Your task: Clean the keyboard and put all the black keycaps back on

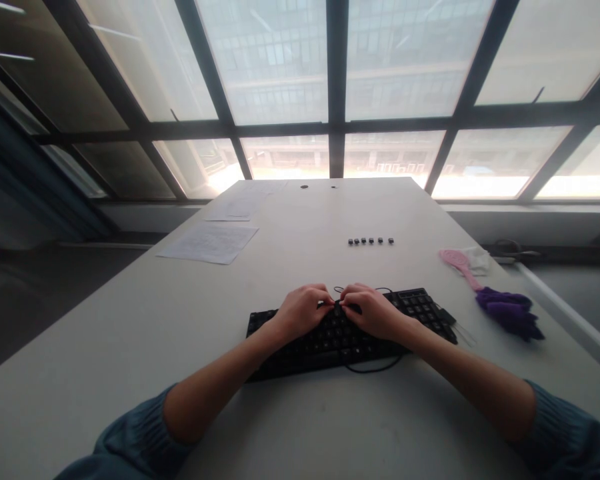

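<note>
A black keyboard (300,348) lies on the white table in front of me, tilted slightly, with its cable looped at the front and behind. Over its upper middle, my left hand (304,311) and my right hand (371,311) come together from either side. Thumb and fingers of each are pinched at the back row of keys, fingertips almost meeting. Whatever is between them is too small and dark to make out. Behind the keyboard stands a row of several small black keycaps (371,241). A small black tool with thin wire prongs (449,317) rests against the keyboard's right end.
Printed paper sheets (210,243) lie at the table's left side. To the right are a pink-handled duster with a purple head (510,312) and a crumpled white tissue (477,260). Large windows (280,67) rise beyond the white table (130,347).
</note>
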The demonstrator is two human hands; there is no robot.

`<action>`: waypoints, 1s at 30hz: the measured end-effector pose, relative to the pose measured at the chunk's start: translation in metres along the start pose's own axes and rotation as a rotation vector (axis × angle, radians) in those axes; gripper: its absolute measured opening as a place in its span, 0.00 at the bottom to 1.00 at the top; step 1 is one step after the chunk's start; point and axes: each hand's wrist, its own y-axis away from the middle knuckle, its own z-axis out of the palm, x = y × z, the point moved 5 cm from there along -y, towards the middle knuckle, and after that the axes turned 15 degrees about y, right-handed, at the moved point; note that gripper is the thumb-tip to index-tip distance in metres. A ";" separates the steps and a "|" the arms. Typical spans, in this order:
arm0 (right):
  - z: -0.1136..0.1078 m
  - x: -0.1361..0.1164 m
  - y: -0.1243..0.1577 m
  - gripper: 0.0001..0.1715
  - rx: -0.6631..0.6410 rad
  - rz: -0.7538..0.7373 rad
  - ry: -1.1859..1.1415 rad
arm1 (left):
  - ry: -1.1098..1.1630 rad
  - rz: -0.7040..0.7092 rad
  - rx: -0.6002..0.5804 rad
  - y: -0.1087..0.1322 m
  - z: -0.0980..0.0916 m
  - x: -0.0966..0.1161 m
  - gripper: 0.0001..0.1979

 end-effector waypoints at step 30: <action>-0.056 0.051 -0.028 0.07 0.210 0.227 0.252 | 0.018 0.077 0.081 -0.054 -0.047 0.000 0.10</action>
